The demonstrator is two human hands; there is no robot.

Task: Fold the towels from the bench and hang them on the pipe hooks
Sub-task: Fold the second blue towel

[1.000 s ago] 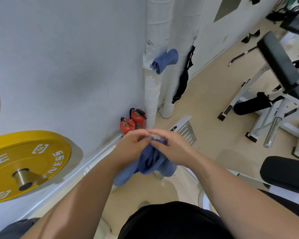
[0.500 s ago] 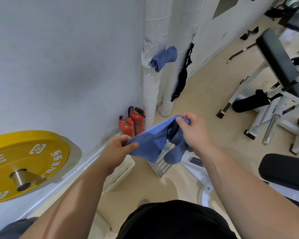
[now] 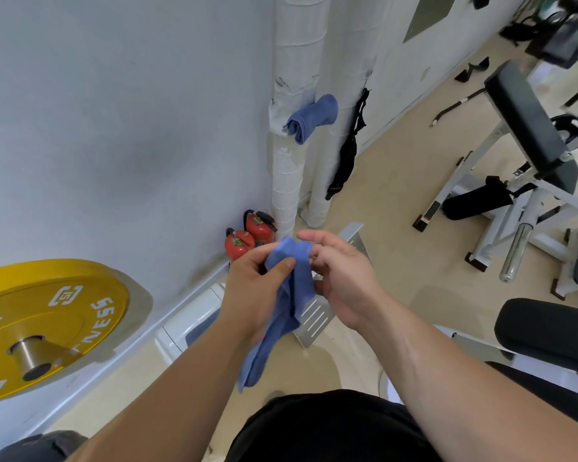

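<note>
In front of the person's chest, a blue towel (image 3: 291, 295) hangs between both hands. Its top edge sits by the fingertips and its long loose end drops down past the left wrist, over bare floor (image 3: 414, 261).

On the left there is little room: the wall (image 3: 114, 128) is close, and a yellow weight plate (image 3: 47, 328) sticks out from it. Ahead, two red fire extinguishers (image 3: 247, 238) stand in the corner by the white pipe (image 3: 291, 61). A rolled towel (image 3: 311, 118) already hangs on that pipe, high above the hands, and a black strap (image 3: 347, 151) hangs on the next pipe beside it. On the right the floor is open until the black gym bench (image 3: 531, 121). A grey metal plate (image 3: 317, 318) lies just behind the towel.

The left hand (image 3: 254, 295) pinches the towel near its top, with the thumb pressed on the front and the fingers behind. The right hand (image 3: 341, 278) is just beside the towel's right edge. Its pointer finger stretches out over the top of the cloth and its other fingers curl loosely. I cannot tell if it grips the cloth. Both arms reach forward with the wrists close together.
</note>
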